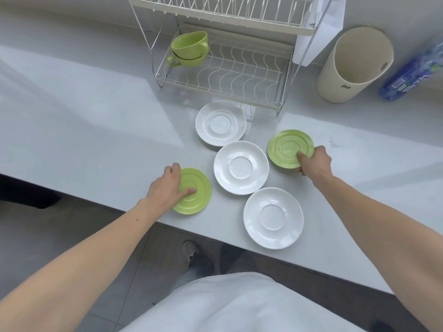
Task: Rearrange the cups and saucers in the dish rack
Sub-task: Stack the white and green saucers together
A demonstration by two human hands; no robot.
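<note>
- view from the person's head, looking down at a pale counter [96, 121] with a two-tier wire dish rack [223, 75] at its far side.
- five saucers lie flat on the counter in front of the rack, none in it yet: three white, two green.
- the left hand [167, 188] rests on the near green saucer [194, 191] close to the counter's front edge. the thumb presses on top and the fingers curl over the left rim, a pinch that looks meant to lift it. whether it has left the counter cannot be told.
- the right hand [314, 160] pinches the far green saucer [288, 147] at its near right rim, thumb on top, fingers beneath. this saucer seems tilted slightly up, probably so the fingers can get under.
- taking both green saucers at once suggests sorting by colour.
- the three white ones run in a diagonal between the hands: white saucer by the rack [220, 123], the middle white saucer [241, 167], the nearest white saucer [273, 218]. the first two appear to overlap slightly.
- two green cups [190, 49] sit stacked in the rack's lower tier, at its left end, the top one tipped on its side; the rest of that tier is bare wire.
- the slotted upper tier, likely the place for saucers on edge, shows nothing in its slots.
- to the right stand a cream cylinder holder [354, 65] and a blue plastic bottle [412, 73], well clear of the saucers.
</note>
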